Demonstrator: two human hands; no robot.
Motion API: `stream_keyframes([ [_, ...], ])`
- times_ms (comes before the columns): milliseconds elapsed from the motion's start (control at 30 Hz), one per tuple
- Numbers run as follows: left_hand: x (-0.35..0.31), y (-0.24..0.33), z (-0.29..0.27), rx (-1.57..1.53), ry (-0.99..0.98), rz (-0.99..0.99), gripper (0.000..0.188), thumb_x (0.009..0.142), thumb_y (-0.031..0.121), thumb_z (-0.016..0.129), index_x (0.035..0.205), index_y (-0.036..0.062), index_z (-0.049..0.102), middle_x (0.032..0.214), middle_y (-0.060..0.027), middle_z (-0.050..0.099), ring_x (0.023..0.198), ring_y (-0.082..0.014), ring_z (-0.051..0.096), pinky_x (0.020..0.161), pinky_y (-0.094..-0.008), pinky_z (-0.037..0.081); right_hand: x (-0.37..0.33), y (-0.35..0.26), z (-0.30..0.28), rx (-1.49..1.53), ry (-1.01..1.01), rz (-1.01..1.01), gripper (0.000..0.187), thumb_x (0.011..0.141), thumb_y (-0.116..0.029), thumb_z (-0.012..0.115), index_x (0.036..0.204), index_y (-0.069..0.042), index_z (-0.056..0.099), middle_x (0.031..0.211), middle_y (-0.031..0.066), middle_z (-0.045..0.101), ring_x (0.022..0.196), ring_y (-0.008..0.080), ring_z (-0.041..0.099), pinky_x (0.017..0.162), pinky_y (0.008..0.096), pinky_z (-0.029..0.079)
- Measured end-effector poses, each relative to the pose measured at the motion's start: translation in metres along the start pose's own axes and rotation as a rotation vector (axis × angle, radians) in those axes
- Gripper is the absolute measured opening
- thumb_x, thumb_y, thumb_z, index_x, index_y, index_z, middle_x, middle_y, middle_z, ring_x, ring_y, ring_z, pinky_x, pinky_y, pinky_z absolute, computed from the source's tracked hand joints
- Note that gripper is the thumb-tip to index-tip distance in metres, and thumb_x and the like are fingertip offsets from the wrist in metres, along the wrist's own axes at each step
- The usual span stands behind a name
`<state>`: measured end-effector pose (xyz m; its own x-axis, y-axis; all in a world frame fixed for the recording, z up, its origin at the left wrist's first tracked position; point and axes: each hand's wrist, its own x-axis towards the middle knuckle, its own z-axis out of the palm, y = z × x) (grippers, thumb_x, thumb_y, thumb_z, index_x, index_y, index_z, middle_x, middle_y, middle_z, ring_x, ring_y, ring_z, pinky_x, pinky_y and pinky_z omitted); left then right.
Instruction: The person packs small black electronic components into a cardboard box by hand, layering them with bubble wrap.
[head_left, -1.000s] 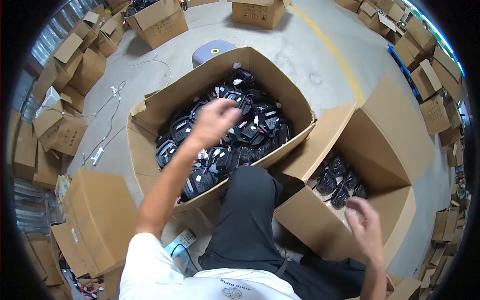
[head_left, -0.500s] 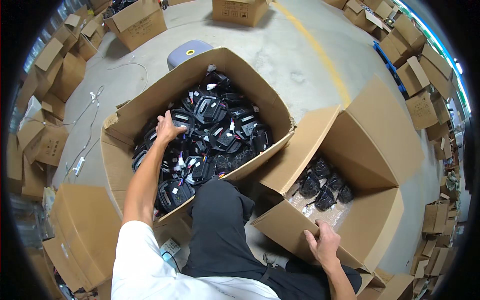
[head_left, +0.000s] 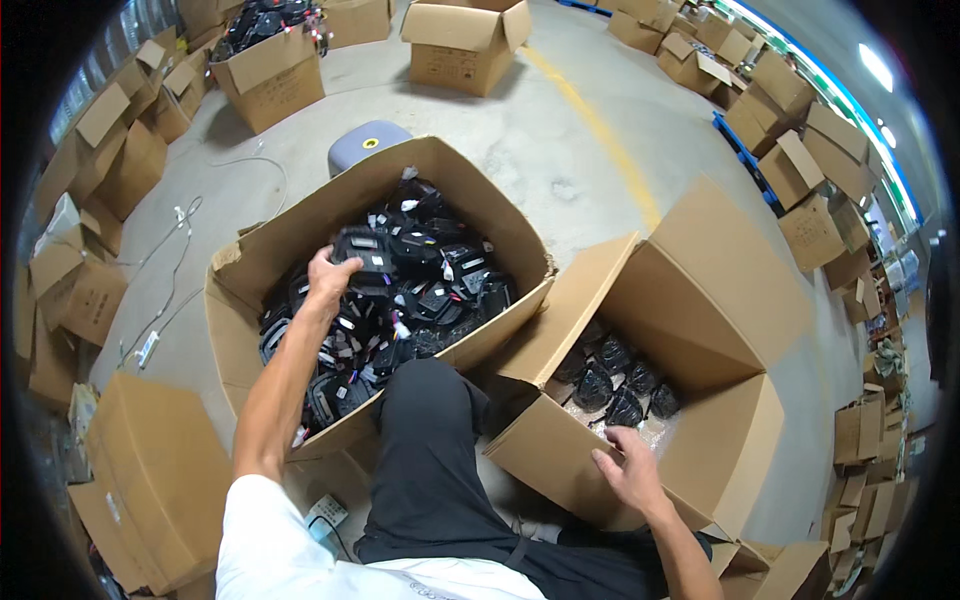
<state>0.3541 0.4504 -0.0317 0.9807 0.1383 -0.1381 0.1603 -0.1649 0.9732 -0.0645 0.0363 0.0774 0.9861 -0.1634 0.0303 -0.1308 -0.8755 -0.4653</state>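
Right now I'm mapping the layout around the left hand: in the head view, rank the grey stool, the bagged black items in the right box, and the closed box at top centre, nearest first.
From the left hand, inside the big open box:
1. Grey stool, just beyond that box's far wall.
2. Bagged black items, to the right, in the other open box.
3. Closed box, farthest, across the floor at top centre.

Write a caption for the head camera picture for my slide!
Left hand grips a black gadget in a big cardboard box; right hand rests on another box.

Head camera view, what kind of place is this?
Probably a warehouse or packing floor: bare concrete floor with a painted yellow line, many brown cardboard boxes around, one large open carton full of black devices.
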Motion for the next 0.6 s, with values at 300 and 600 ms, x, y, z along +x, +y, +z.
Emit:
stream_keyframes([
  [300,-0.206,0.241,0.122,0.331,0.086,1.504,0.058,0.073,0.002,0.078,0.129,-0.002,0.062,0.119,-0.0172,0.057,0.106,-0.033,0.06,0.09,-0.0414,0.054,0.118,-0.123,-0.058,1.195,0.161,-0.123,0.077,0.099,-0.048,0.064,0.151,0.002,0.036,0.149,0.016,0.049,0.136,0.027,0.051,0.112,0.0414,0.043],
  [600,-0.205,0.234,0.173,0.054,-0.289,1.598,0.042,0.077,0.007,0.078,0.116,-0.0011,0.067,0.115,-0.0185,0.063,0.103,-0.0335,0.064,0.088,-0.0407,0.055,0.109,-0.081,-0.123,1.634,0.608,0.121,0.038,0.1,-0.033,0.065,0.127,-0.007,0.063,0.122,0.0089,0.07,0.113,0.0205,0.067,0.099,0.0366,0.055],
])
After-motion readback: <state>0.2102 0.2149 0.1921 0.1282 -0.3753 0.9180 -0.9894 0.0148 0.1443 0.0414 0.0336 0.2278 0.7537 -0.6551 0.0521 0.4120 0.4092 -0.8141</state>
